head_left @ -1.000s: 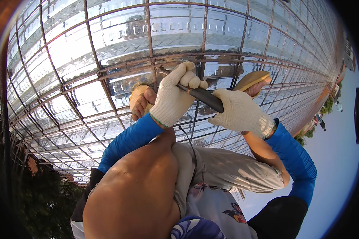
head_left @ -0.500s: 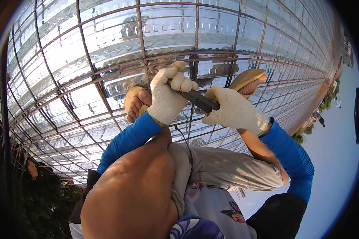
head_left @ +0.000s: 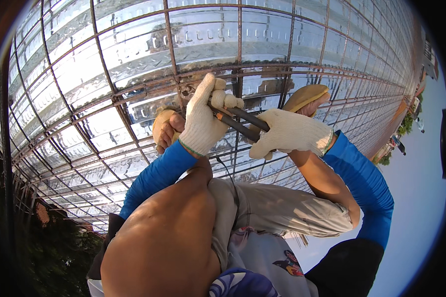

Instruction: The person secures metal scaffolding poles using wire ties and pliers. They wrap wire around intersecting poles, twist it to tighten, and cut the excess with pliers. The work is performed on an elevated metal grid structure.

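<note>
Nearest, pale trousers (head_left: pixel 292 208) and a bare knee (head_left: pixel 158 213) are seen. Ahead of them, between blue sleeves (head_left: pixel 156 173), a two-handled tool (head_left: pixel 239 127) is held above a grid (head_left: pixel 239 29) of rusty bars, well inside the grid's edges. The ends of its dark handles (head_left: pixel 251 120), which stand apart, are held in the gloved right hand (head_left: pixel 297 131), thumb and fingers spread wide around them. The tool's upper part is wrapped by the gloved left hand (head_left: pixel 203 121), fingers curled, thumb raised; whether the tool's mouth is parted or closed cannot be told (it is hidden by that glove). For good control, the head is probably best steadied by the left hand, with fingertips kept clear of the mouth, and both handles squeezed evenly near their ends. Beyond, feet (head_left: pixel 171 127) in sandals are placed on either side. Behind the bars, shiny metal sheets (head_left: pixel 203 47) are seen; past the grid's right edge, sky (head_left: pixel 411 198).
</note>
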`<act>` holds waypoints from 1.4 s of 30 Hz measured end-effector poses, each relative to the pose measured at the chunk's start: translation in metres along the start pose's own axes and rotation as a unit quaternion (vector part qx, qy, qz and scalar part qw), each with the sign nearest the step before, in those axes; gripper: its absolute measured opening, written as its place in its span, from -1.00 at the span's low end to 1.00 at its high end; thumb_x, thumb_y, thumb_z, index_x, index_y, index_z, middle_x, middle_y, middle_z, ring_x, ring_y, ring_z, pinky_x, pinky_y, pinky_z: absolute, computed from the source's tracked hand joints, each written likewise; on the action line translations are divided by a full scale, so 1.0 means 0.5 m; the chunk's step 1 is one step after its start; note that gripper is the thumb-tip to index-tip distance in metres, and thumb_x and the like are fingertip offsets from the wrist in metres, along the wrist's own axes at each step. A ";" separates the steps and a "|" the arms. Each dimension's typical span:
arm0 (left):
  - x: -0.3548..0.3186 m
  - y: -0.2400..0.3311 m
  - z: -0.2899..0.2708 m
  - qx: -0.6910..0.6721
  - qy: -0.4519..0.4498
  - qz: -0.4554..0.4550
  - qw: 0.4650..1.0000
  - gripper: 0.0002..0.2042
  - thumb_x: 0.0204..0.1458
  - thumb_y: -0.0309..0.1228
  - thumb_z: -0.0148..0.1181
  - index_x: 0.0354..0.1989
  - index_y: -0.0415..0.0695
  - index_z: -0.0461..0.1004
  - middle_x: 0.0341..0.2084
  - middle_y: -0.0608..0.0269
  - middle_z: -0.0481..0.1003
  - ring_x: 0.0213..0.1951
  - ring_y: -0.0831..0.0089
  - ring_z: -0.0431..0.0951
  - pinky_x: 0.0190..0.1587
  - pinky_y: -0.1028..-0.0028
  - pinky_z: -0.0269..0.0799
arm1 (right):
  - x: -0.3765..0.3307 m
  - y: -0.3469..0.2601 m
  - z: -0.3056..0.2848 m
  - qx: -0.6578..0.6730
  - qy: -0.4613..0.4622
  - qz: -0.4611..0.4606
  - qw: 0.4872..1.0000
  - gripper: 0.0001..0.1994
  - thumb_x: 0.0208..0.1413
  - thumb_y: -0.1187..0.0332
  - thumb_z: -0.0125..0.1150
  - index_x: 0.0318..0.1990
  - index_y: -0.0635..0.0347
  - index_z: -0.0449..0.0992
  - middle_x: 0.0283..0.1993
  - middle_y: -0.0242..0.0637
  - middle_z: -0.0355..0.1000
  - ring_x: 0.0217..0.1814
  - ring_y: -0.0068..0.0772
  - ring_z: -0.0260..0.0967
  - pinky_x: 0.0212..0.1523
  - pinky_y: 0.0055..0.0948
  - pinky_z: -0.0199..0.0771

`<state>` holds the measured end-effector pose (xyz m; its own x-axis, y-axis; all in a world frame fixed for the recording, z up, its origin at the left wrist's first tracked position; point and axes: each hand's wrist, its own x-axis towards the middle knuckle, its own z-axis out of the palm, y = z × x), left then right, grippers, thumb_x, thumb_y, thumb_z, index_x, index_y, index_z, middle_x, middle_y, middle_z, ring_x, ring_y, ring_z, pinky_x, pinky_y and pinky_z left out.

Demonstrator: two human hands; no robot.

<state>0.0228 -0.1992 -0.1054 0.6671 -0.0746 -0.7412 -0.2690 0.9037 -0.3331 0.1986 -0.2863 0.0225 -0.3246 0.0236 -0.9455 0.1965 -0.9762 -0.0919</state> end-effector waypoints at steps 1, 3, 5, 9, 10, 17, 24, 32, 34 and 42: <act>0.001 -0.001 -0.003 0.009 0.003 0.000 1.000 -0.70 0.37 -0.17 0.34 -0.18 -0.19 0.56 -0.52 0.24 0.48 -0.41 0.16 0.58 -0.05 0.02 0.57 | 0.002 0.002 0.005 -0.041 0.036 -0.029 0.998 -0.67 0.04 0.24 0.43 -0.17 0.25 0.50 -0.41 -0.17 0.60 -0.33 -0.01 0.69 -0.36 -0.07 0.64; 0.001 -0.003 -0.009 0.025 0.008 0.001 1.000 -0.71 0.38 -0.18 0.33 -0.14 -0.20 0.58 -0.48 0.22 0.52 -0.40 0.17 0.58 -0.02 0.02 0.57 | 0.006 0.016 0.034 -0.124 0.108 -0.084 0.983 -0.71 0.05 0.26 0.43 -0.19 0.24 0.52 -0.39 -0.17 0.61 -0.31 -0.02 0.69 -0.34 -0.07 0.65; -0.006 -0.005 0.003 0.040 0.015 0.023 0.999 -0.72 0.39 -0.18 0.31 -0.11 -0.20 0.57 -0.47 0.20 0.53 -0.31 0.08 0.63 0.02 -0.05 0.58 | 0.013 0.044 0.077 -0.322 0.318 -0.062 0.890 -0.71 0.09 0.25 0.41 -0.19 0.25 0.51 -0.34 -0.14 0.62 -0.27 -0.05 0.70 -0.28 -0.06 0.66; -0.003 0.016 0.015 0.063 -0.052 0.030 0.996 -0.64 0.42 -0.09 0.25 -0.05 -0.20 0.56 -0.47 0.20 0.55 -0.19 0.02 0.68 0.13 -0.07 0.59 | -0.015 0.017 0.083 -0.340 0.397 -0.079 0.849 -0.66 0.08 0.24 0.45 -0.14 0.30 0.51 -0.29 -0.09 0.63 -0.21 0.06 0.70 -0.17 0.01 0.68; 0.002 0.018 0.010 0.065 -0.069 0.031 0.995 -0.62 0.42 -0.06 0.25 -0.03 -0.20 0.56 -0.48 0.21 0.55 -0.17 0.02 0.68 0.14 -0.06 0.59 | -0.020 0.013 0.085 -0.310 0.396 -0.092 0.860 -0.62 0.08 0.22 0.47 -0.11 0.32 0.51 -0.28 -0.08 0.62 -0.20 0.10 0.69 -0.15 0.02 0.68; -0.033 0.027 0.074 0.170 -0.050 0.062 0.982 -0.57 0.43 -0.07 0.24 0.14 -0.24 0.53 -0.34 0.17 0.65 -0.05 0.05 0.70 0.22 0.01 0.57 | -0.016 0.058 0.037 -0.185 0.310 -0.114 0.926 -0.27 0.04 0.07 0.59 0.24 0.37 0.43 -0.22 0.01 0.62 -0.14 0.02 0.70 -0.21 -0.06 0.72; 0.004 -0.036 -0.013 0.109 -0.056 0.195 0.973 -0.71 0.39 -0.20 0.33 0.03 -0.17 0.52 -0.26 0.16 0.63 -0.14 0.16 0.68 0.06 0.09 0.63 | -0.093 0.106 0.139 -0.255 0.441 -0.092 0.856 -0.52 0.16 0.18 0.48 0.17 0.17 0.51 -0.26 -0.25 0.60 -0.29 -0.06 0.67 -0.34 -0.13 0.67; -0.019 0.011 0.087 0.191 -0.056 0.139 0.970 -0.78 0.41 -0.21 0.33 -0.09 -0.03 0.43 -0.43 0.39 0.46 -0.44 0.54 0.48 -0.41 0.44 0.39 | -0.183 0.044 0.098 -0.358 0.308 -0.214 0.855 -0.61 0.17 0.27 0.48 0.14 0.09 0.62 -0.24 -0.14 0.60 -0.31 0.05 0.62 -0.32 -0.19 0.62; -0.025 0.017 0.101 0.187 -0.081 0.118 0.972 -0.82 0.42 -0.23 0.31 -0.07 -0.02 0.48 -0.41 0.39 0.47 -0.41 0.52 0.49 -0.38 0.45 0.39 | -0.189 0.082 0.087 -0.347 0.366 -0.237 0.830 -0.66 0.21 0.26 0.39 0.13 -0.02 0.63 -0.23 -0.26 0.62 -0.29 -0.05 0.63 -0.31 -0.18 0.64; 0.013 0.134 0.134 0.269 -0.115 0.197 0.936 -0.66 0.45 -0.07 0.24 -0.03 -0.14 0.57 -0.35 0.25 0.61 -0.28 0.34 0.70 -0.28 0.41 0.64 | -0.321 0.024 0.080 -0.409 0.210 -0.118 0.880 -0.38 0.24 0.34 0.49 0.46 -0.01 0.47 0.39 -0.27 0.53 0.29 -0.29 0.59 0.28 -0.41 0.60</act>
<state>0.0557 -0.1107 -0.0934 0.7389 0.3452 -0.5787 -0.1776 0.9282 0.3269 0.2160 -0.3105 0.1856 -0.1084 0.4499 -0.8865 0.8261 -0.4553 -0.3320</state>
